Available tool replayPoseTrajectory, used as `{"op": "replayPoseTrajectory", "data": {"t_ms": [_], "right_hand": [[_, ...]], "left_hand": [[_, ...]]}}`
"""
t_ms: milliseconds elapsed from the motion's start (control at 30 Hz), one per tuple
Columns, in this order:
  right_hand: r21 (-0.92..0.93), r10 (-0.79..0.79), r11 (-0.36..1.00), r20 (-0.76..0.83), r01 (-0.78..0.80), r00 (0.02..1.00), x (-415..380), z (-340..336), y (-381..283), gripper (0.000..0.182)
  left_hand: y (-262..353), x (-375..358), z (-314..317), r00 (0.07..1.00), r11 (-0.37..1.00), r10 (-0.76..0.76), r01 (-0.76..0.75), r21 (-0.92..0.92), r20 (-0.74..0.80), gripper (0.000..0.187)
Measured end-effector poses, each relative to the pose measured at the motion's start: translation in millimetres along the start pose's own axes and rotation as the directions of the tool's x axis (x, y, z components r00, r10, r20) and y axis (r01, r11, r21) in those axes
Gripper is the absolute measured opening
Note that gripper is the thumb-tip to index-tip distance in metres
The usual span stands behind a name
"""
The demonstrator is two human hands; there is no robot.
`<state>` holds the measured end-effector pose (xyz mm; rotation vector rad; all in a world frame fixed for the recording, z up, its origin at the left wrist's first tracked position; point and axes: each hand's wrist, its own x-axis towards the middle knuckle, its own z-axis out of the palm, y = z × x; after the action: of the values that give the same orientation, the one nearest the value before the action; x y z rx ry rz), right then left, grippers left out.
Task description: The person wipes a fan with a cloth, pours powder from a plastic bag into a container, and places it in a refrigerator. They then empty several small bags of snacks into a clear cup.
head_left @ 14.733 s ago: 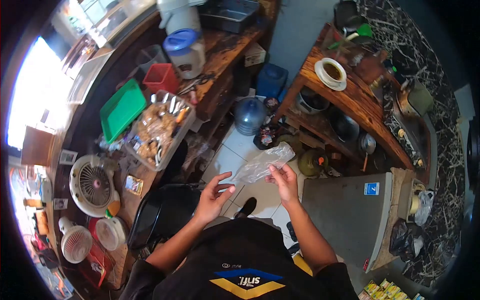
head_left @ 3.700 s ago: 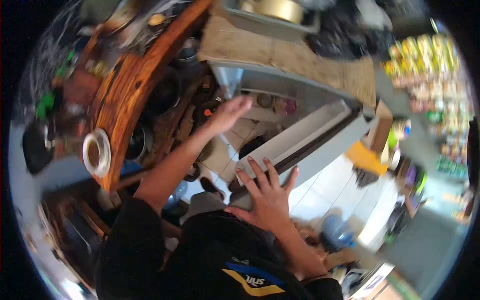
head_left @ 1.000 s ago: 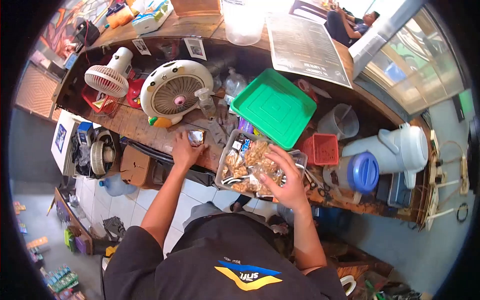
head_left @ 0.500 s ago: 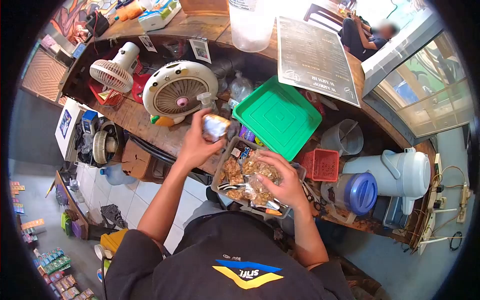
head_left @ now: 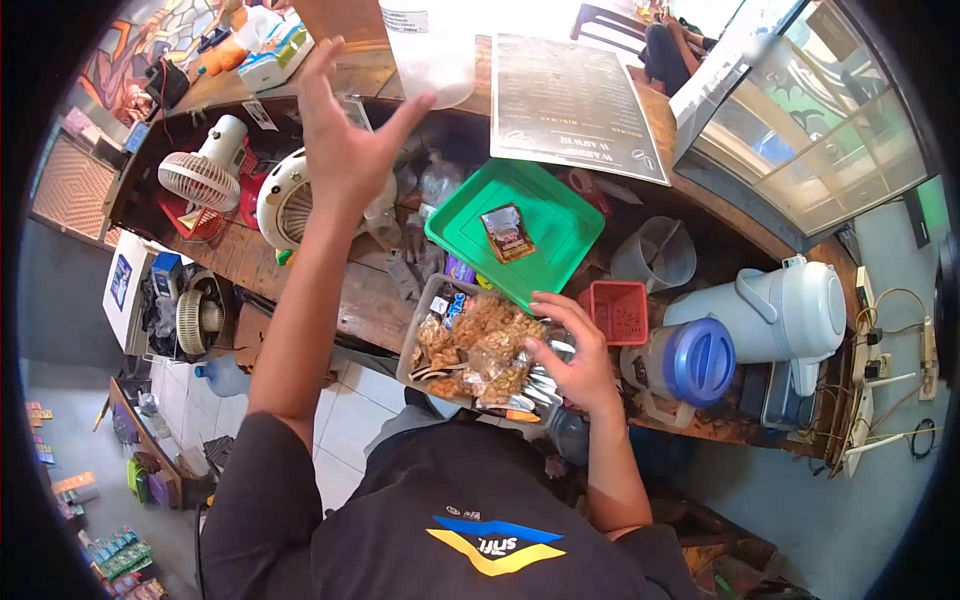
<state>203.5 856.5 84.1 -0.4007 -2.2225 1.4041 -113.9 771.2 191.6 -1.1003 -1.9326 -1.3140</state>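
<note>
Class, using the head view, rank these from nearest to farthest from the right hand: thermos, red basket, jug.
From the right hand:
1. Red basket: just beyond the fingers, slightly right.
2. Jug: to the right, past the basket.
3. Thermos: farthest right, beyond the jug.

The left hand [head_left: 347,158] and forearm hide much of the fan [head_left: 288,212].
</note>
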Motion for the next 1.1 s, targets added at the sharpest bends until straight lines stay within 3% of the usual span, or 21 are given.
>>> {"op": "replayPoseTrajectory", "data": {"t_ms": [67, 100, 167, 200, 267, 467, 500, 533, 567, 600, 633, 700, 733, 767, 833, 900, 933, 967, 1000, 1067, 1100], "right_hand": [[0.003, 0.004, 1.0, -0.018, -0.004, 1.0, -1, -2, -2, 0.037], [0.0, -0.006, 1.0, -0.021, 0.006, 1.0, -1, -3, -3, 0.038], [-0.001, -0.032, 0.999, -0.023, 0.032, 0.999, 1, -4, -3, 0.038], [0.003, -0.047, 0.999, -0.029, 0.047, 0.998, -1, -4, -2, 0.039], [0.016, -0.035, 0.999, -0.032, 0.036, 0.999, 0, -3, -4, 0.039], [0.037, -0.066, 0.997, -0.038, 0.067, 0.997, 4, -1, -7, 0.043], [0.053, -0.07, 0.996, -0.045, 0.073, 0.996, 5, 1, -8, 0.046], [0.058, -0.069, 0.996, -0.049, 0.071, 0.996, 5, 3, -8, 0.046], [0.138, -0.049, 0.989, -0.062, 0.057, 0.997, 6, 7, -7, 0.053], [0.218, -0.027, 0.975, -0.073, 0.042, 0.997, 6, 11, -6, 0.061], [0.222, -0.023, 0.974, -0.077, 0.039, 0.997, 8, 15, -9, 0.061], [0.2, -0.104, 0.973, -0.066, 0.115, 0.992, 14, 25, -18, 0.087], [0.203, -0.104, 0.972, -0.062, 0.114, 0.993, 15, 34, -21, 0.087], [0.149, -0.135, 0.979, -0.043, 0.14, 0.99, 17, 45, -24, 0.1], [0.14, -0.119, 0.984, 0.058, 0.11, 0.991, 16, 61, -26, 0.127], [0.243, -0.089, 0.967, 0.05, 0.074, 0.995, 14, 83, -28, 0.128], [0.341, -0.05, 0.939, 0.038, 0.034, 0.998, 14, 92, -30, 0.13], [0.304, -0.049, 0.952, 0.072, 0.025, 0.996, 15, 98, -31, 0.13], [0.3, -0.052, 0.954, 0.077, 0.027, 0.996, 15, 105, -31, 0.13], [0.322, -0.059, 0.946, 0.034, 0.045, 0.998, 14, 123, -31, 0.126], [0.319, -0.06, 0.947, 0.036, 0.045, 0.998, 14, 130, -36, 0.126]], "left_hand": [[-15, 25, 21, 0.995, 0.996, 0.012, -0.003, 0.091, -0.097, 0.104], [-18, 32, 29, 0.995, 0.996, 0.014, -0.004, 0.092, -0.1, 0.104], [-22, 44, 44, 0.985, 0.977, -0.174, 0.173, 0.122, -0.004, 0.121], [-24, 47, 53, 0.985, 0.977, -0.173, 0.171, 0.124, 0.006, 0.121], [-30, 51, 67, 0.955, 0.872, -0.236, 0.29, -0.396, 0.179, 0.115], [-20, 34, 54, 0.998, 0.912, -0.051, 0.061, -0.406, 0.036, 0.089], [-8, 23, 40, 0.998, 0.913, -0.049, 0.061, -0.403, 0.04, 0.089], [9, 8, 22, 0.986, 0.849, -0.104, 0.157, -0.505, 0.131, 0.089], [23, -9, 5, 0.963, 0.766, -0.146, 0.255, -0.59, 0.227, 0.09], [32, -28, -11, 0.953, 0.799, -0.139, 0.27, -0.538, 0.27, 0.089], [39, -48, -27, 0.94, 0.829, -0.136, 0.282, -0.483, 0.314, 0.088], [55, -84, -54, 0.865, 0.782, -0.169, 0.41, -0.47, 0.472, 0.092], [55, -99, -64, 0.846, 0.861, -0.093, 0.333, -0.385, 0.525, 0.095], [52, -112, -74, 0.815, 0.923, -0.026, 0.242, -0.3, 0.579, 0.098], [53, -137, -82, 0.776, 0.891, -0.047, 0.317, -0.325, 0.629, 0.098], [45, -153, -91, 0.737, 0.853, -0.059, 0.388, -0.349, 0.673, 0.098], [39, -159, -96, 0.709, 0.766, -0.117, 0.51, -0.391, 0.695, 0.097], [31, -163, -101, 0.674, 0.659, -0.167, 0.619, -0.427, 0.72, 0.095], [17, -166, -106, 0.678, 0.657, -0.169, 0.618, -0.431, 0.716, 0.095], [-17, -167, -122, 0.577, 0.248, -0.161, 0.809, -0.533, 0.801, 0.081], [-13, -157, -127, 0.652, 0.162, -0.266, 0.756, -0.634, 0.71, 0.053]]}}
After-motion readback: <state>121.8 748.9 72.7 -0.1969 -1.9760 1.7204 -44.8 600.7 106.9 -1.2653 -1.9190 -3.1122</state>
